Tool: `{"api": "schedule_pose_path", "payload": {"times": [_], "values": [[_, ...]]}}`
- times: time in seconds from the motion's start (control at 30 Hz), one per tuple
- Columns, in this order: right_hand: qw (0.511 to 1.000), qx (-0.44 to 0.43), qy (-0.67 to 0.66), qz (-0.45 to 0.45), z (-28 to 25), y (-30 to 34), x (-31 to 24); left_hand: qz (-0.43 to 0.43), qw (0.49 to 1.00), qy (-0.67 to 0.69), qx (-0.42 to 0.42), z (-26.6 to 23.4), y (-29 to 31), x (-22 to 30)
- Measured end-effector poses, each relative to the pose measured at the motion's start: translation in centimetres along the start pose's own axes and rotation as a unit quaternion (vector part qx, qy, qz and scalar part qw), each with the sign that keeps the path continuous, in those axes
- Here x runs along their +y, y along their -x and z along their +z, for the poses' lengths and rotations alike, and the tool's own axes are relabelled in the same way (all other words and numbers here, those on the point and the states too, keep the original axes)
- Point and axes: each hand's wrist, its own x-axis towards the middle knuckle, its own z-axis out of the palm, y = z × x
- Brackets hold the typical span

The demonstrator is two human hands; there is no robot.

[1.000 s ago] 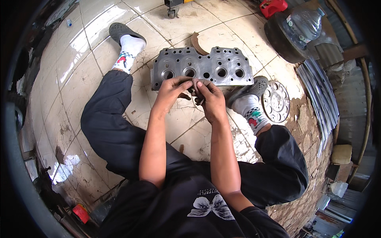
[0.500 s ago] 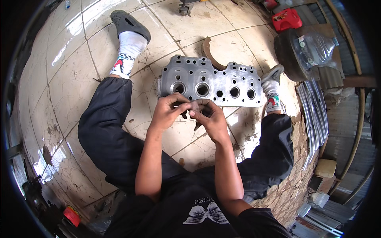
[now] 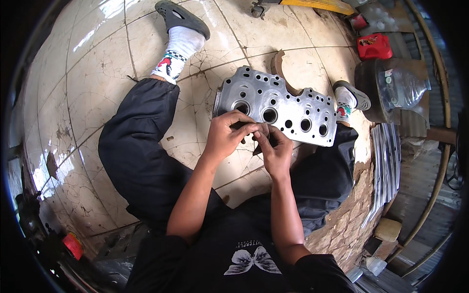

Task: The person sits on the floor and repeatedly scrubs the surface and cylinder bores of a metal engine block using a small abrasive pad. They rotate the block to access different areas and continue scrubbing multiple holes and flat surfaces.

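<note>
Left hand (image 3: 225, 134) and right hand (image 3: 275, 151) met fingertip to fingertip, both pinched on small dark part (image 3: 246, 128), kind unclear. Lay at 12 o'clock of hands, just beyond them: grey metal cylinder head (image 3: 281, 105), flat on tiled floor (image 3: 97, 88). Stood at 2 o'clock: red can (image 3: 373, 46).

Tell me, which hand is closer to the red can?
Right. The right hand is on the side of the metal block towards the red can; the left hand is farther away, beside it.
</note>
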Motion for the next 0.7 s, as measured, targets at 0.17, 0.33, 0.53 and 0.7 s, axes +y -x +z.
{"api": "schedule_pose_path", "payload": {"times": [0.17,0.33,0.53,0.7], "values": [[0.998,0.039,-0.043,-0.036,1.2,0.9,-0.5,-0.041,0.999,0.012,-0.018,-1.0,-0.1,-0.3],[0.943,0.051,0.235,-0.229,-0.1,1.4,-1.1,-0.058,0.996,0.052,-0.052,-0.7,-0.1,0.1],[0.984,0.055,0.146,-0.081,0.2,2.6,-2.0,-0.034,0.996,-0.003,-0.08,-1.0,-0.2,0.5],[0.996,0.082,0.042,-0.009,0.0,2.6,0.0,-0.07,0.997,-0.001,-0.028,-0.9,0.0,0.7]]}}
